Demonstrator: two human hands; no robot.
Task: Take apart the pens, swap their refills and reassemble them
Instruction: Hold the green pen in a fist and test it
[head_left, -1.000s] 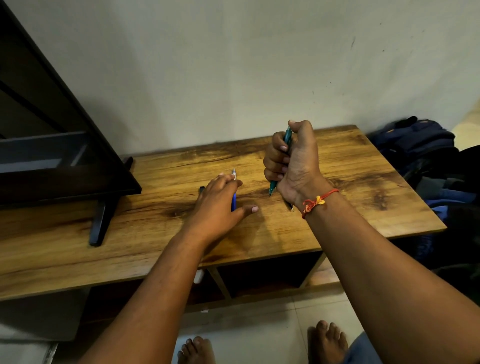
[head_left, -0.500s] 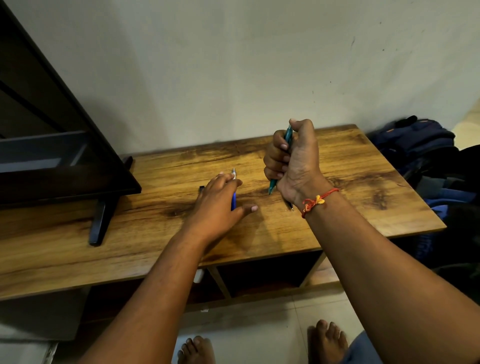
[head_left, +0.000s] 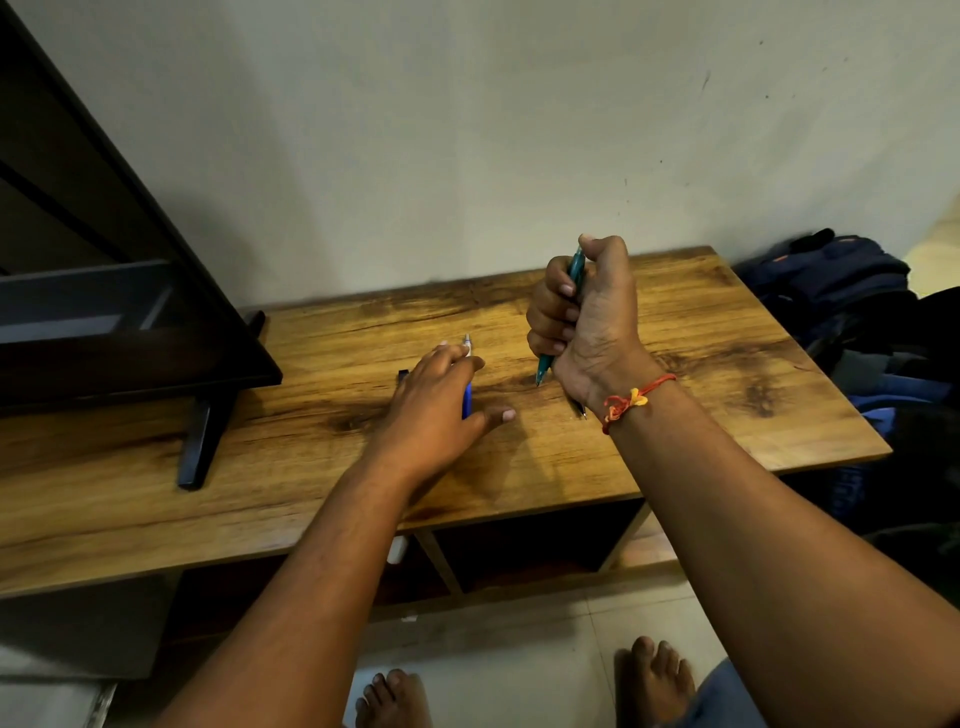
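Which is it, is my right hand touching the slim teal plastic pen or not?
Touching. The head view shows the right hand curled in a fist round the slim teal plastic pen.

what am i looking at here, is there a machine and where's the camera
No machine here: these are a person's two bare arms, filmed by one wide-angle camera worn on their head, looking down, so their feet show at the bottom. The surface is a wooden table against a wall. The right hand, with a red thread at the wrist, grips a teal pen roughly upright in its fist. The left hand rests its fingers over a blue pen lying on the table. A dark pen tip pokes out beside the right wrist, and a small dark piece lies by the left hand's fingers. Bags sit on the right.
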